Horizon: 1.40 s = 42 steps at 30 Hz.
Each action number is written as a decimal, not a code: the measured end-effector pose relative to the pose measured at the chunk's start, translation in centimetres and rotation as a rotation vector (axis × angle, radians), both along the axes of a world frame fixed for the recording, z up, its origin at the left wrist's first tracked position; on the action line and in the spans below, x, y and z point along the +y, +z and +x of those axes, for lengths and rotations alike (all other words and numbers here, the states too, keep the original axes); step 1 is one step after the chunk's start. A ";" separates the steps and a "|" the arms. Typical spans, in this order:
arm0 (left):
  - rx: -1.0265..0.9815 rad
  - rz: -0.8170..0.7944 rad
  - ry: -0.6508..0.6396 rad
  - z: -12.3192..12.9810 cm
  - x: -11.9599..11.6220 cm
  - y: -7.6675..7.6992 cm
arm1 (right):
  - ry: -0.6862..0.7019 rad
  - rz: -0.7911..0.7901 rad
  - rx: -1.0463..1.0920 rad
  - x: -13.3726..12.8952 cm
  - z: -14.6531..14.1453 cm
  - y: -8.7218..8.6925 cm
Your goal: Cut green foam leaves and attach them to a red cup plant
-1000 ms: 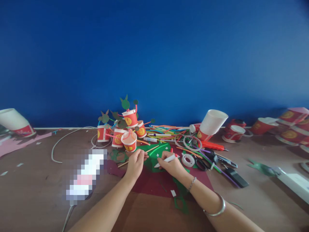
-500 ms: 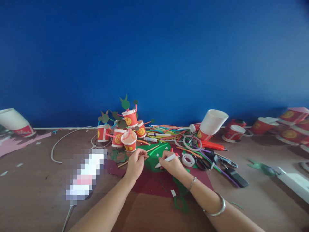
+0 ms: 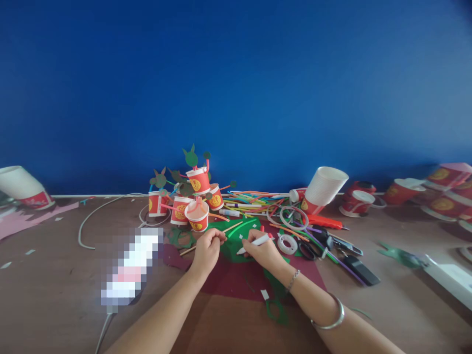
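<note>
My right hand point(image 3: 261, 248) is closed round a white marker pen point(image 3: 260, 240) with red at its rear end, its tip pointing left, low over green paper point(image 3: 232, 250). My left hand point(image 3: 208, 248) is pinched, thumb against fingers, to the left of the pen. A thin wooden stick point(image 3: 233, 226) passes behind the left fingers; I cannot make out whether they grip it or something small. Under both hands lies a dark red sheet point(image 3: 236, 285) with green paper on top. A bright green strip point(image 3: 241, 228) and small white bits rest on the green paper.
Decorated red paper cups point(image 3: 197, 215) stand stacked behind my left hand. Farther right are drinking straws point(image 3: 254, 199), a tape roll point(image 3: 287, 244), scissors point(image 3: 308, 250), a red glue gun point(image 3: 326, 222), keys point(image 3: 356, 268) and a tall cup stack point(image 3: 324, 189). A blurred-out item point(image 3: 132, 268) lies left.
The pen tip has shifted very slightly left and down. My left hand and the things around it look the same.
</note>
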<state>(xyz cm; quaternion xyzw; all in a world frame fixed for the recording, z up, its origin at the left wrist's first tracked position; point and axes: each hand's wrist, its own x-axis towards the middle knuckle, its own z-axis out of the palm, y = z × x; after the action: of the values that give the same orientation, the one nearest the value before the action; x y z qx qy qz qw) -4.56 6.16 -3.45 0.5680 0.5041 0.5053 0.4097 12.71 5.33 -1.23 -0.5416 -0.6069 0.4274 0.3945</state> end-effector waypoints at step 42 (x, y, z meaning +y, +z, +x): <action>-0.084 -0.061 0.001 0.1 0.1 0.0 | -0.144 -0.026 0.226 0.6 0.5 -0.1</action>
<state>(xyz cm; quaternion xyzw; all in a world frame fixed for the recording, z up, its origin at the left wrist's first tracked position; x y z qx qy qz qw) -4.46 6.26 -3.40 0.5332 0.5019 0.5133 0.4475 13.22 5.90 -1.33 -0.5372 -0.5125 0.4640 0.4832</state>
